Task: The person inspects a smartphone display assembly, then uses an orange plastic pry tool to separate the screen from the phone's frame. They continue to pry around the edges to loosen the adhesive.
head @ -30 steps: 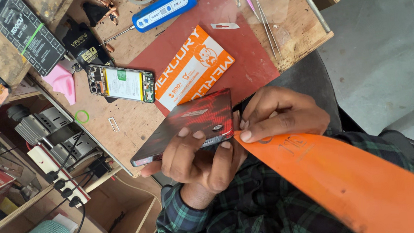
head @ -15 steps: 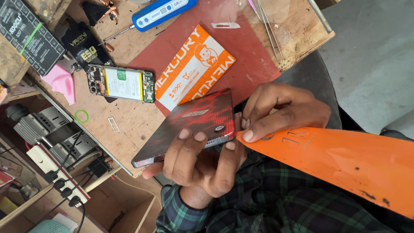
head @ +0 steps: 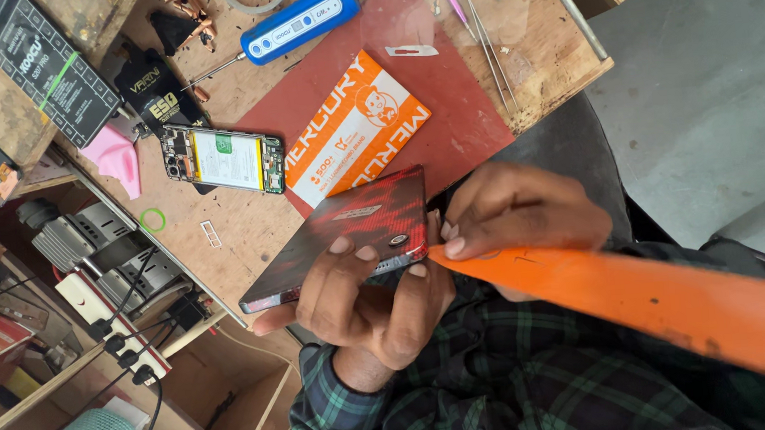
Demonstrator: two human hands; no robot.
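I see a glossy red-and-black phone cover [head: 347, 236], a smooth orange plastic strip [head: 648, 298], a matt red mat [head: 448, 117], a glossy orange card packet [head: 355, 127], and the rough, scuffed wooden bench [head: 227, 229].

**Bench and hands**

The phone [head: 347, 236] sits in the left hand [head: 366, 295], off the bench's [head: 245, 227] near edge. The right hand [head: 516, 217] is at its right end, with a strip [head: 648, 298] running right. An opened phone [head: 225, 159] lies on the bench, a box [head: 354, 125] to its right on a mat [head: 455, 98].
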